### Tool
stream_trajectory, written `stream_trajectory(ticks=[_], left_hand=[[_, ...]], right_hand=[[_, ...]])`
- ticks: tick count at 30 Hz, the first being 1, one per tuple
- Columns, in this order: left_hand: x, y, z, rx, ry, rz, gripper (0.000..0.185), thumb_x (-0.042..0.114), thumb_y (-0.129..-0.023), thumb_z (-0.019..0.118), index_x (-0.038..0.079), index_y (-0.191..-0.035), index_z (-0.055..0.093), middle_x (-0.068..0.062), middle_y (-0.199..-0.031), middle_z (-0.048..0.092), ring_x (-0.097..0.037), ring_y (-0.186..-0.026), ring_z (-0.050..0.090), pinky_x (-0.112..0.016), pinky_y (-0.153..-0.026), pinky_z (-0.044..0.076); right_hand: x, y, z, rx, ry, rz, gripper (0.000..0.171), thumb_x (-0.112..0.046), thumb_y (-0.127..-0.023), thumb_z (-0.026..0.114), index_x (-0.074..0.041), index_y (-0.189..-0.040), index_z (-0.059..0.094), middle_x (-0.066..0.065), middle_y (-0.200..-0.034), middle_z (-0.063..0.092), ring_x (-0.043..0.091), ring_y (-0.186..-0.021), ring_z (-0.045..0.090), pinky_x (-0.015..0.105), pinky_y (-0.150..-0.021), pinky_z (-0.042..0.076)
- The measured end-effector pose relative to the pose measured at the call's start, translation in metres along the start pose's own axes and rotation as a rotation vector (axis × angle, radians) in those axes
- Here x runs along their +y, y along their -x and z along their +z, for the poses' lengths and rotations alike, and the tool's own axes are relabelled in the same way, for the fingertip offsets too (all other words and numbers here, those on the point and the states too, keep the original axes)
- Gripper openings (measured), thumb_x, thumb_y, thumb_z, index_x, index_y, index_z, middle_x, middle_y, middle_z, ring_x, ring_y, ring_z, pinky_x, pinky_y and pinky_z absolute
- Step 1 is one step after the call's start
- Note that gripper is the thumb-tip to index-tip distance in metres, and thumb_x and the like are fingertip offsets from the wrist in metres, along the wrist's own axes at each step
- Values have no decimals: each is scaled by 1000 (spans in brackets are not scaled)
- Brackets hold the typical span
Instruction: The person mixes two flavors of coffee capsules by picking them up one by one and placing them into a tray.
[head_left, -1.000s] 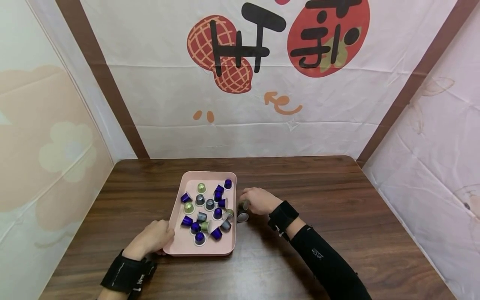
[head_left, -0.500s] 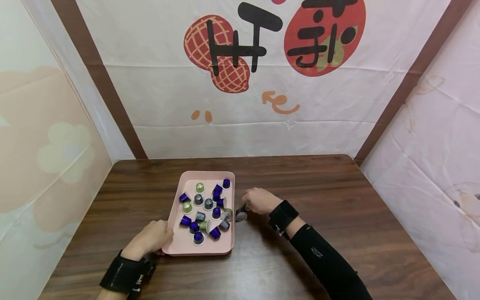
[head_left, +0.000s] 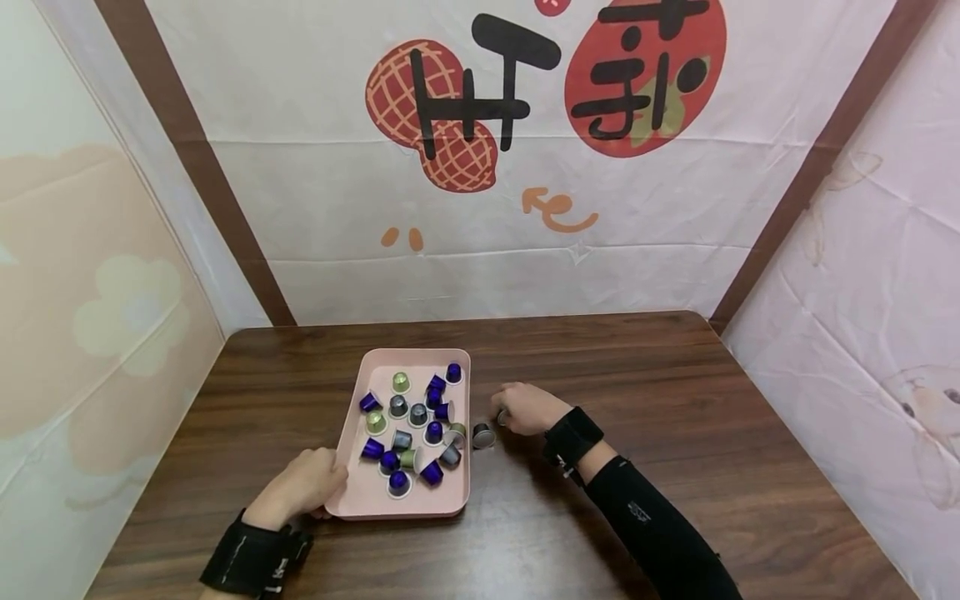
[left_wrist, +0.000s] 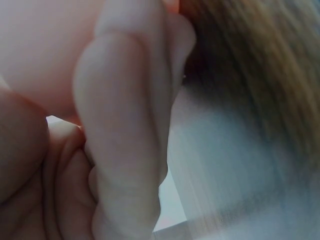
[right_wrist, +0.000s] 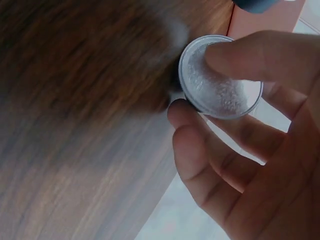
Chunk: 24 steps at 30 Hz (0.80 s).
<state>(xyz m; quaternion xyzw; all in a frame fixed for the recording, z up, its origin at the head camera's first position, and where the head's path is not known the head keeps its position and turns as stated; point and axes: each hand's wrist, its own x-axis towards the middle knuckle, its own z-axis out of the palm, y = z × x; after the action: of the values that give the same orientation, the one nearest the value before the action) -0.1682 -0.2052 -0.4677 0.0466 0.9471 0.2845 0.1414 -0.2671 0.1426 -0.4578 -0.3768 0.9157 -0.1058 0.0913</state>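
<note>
Head view: the person's right hand point(head_left: 525, 408) sits on the table point(head_left: 675, 433) just off the right edge of the pink tray point(head_left: 352, 433), its fingers curled round a small capsule point(head_left: 501, 416) of which only a sliver shows here. A second grey capsule point(head_left: 483, 436) lies on its side on the wood between that hand and the tray's right rim. The step in hand looks like gathering the loose capsules beside the tray; the next move would call for carrying the held one clear of the rim without knocking the grey one. The forearm runs in from the near right edge, wrist low, knuckles up. The left hand point(head_left: 300, 487) grips the tray's near left corner, thumb over the rim. Inside the tray lie the mixed capsules point(head_left: 408, 421), purple, grey and green, some upright and some tipped.

Left wrist view: very close and blurred. Fingers point(left_wrist: 125, 135) are bent against the pink tray wall point(left_wrist: 45, 45); little else can be told.

Right wrist view: the capsule point(right_wrist: 220, 77) is pinched just above the wood, one fingertip pressed on its pale foil face and the other fingers point(right_wrist: 210, 145) curled beneath its rim. The tray's edge point(right_wrist: 265, 22) shows just beyond.
</note>
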Motion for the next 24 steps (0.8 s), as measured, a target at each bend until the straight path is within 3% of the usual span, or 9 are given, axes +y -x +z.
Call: stream_trajectory(ticks=[16, 24], left_hand=[[-1, -4, -3, -4, -11, -10, 19, 6, -81, 46, 7, -63, 46, -5, -51, 53, -14, -39, 53, -27, -38, 46], [0, -2, 0, -16, -5, -18, 19, 7, -82, 45, 6, -63, 48, -5, -50, 53, -14, -38, 53, -28, -38, 46]], right_hand=[[9, 14, -16, 79, -86, 40, 22, -2, -91, 54, -7, -109, 65, 7, -103, 56, 15, -79, 55, 28, -68, 48], [-2, 23, -24, 119, -86, 71, 21, -2, -92, 54, -8, -110, 63, 5, -100, 54, 12, -75, 50, 27, -65, 46]])
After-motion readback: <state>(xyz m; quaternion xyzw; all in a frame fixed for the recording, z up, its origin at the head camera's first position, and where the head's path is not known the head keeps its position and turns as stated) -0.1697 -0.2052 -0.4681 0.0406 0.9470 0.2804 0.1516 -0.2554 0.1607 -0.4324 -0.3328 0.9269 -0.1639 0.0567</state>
